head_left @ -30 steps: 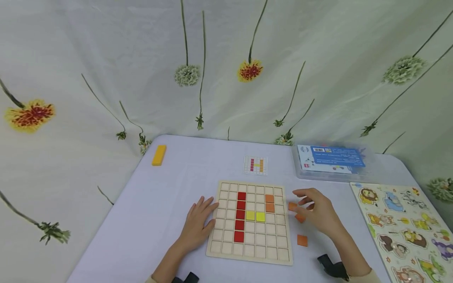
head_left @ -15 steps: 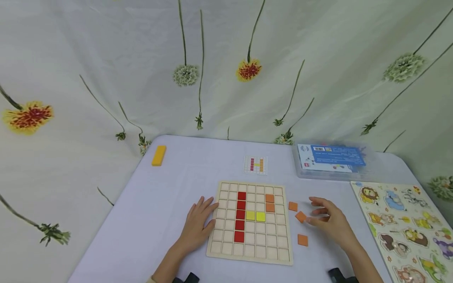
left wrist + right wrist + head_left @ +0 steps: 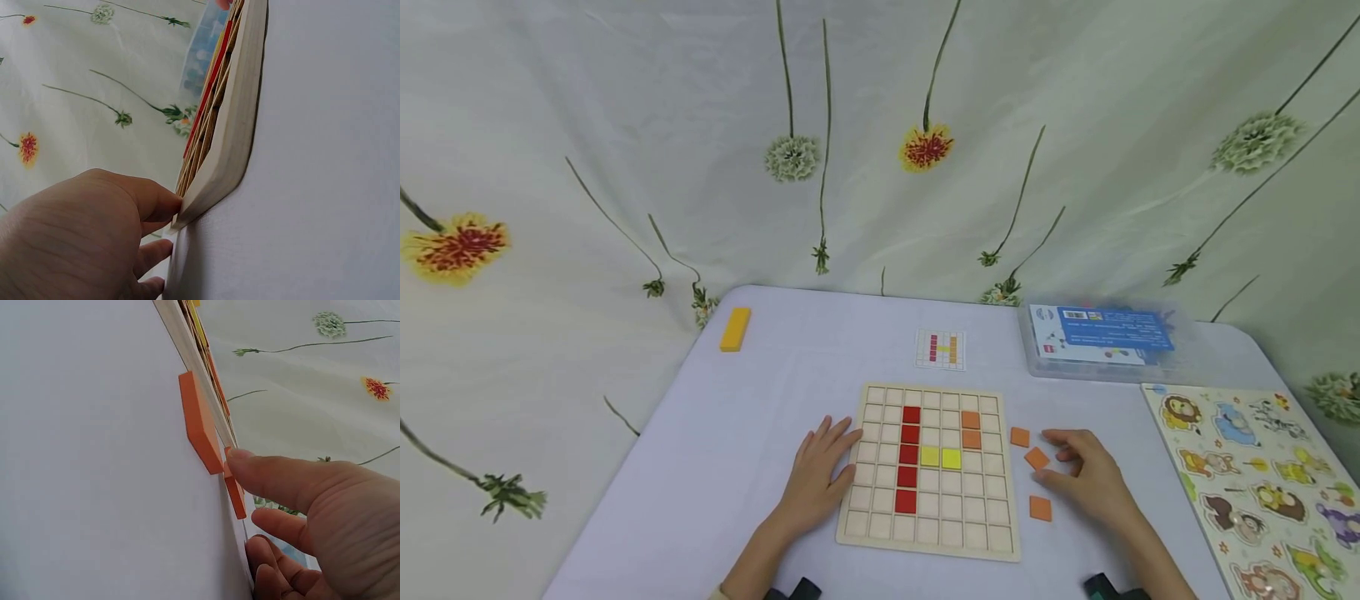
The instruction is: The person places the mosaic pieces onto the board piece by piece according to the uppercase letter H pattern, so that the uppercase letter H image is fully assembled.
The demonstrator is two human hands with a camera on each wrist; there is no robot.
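A square wooden grid board [image 3: 925, 533] lies on the table. In it sit a column of several red tiles [image 3: 907, 477], two yellow tiles [image 3: 951, 458] and two orange tiles [image 3: 971, 439]. My left hand [image 3: 817, 482] rests at the board's left edge, fingers loosely spread; in the left wrist view its thumb touches the rim. To the board's right lie three loose orange tiles, a far one [image 3: 1020, 437], a middle one [image 3: 1037, 458] and a near one [image 3: 1041, 508]. My right hand [image 3: 1092, 479] is beside the middle tile, thumb and index finger apart around it.
A small pattern card [image 3: 941, 350] lies behind the board. At the back right stands a clear plastic box [image 3: 1101, 337] with a blue-and-white label. An animal picture board [image 3: 1255, 492] lies on the right, and a yellow block [image 3: 735, 329] at the back left.
My right hand first drew back to the right from the far orange tile, then came in again at the middle one. My left hand has stayed at the board's edge.
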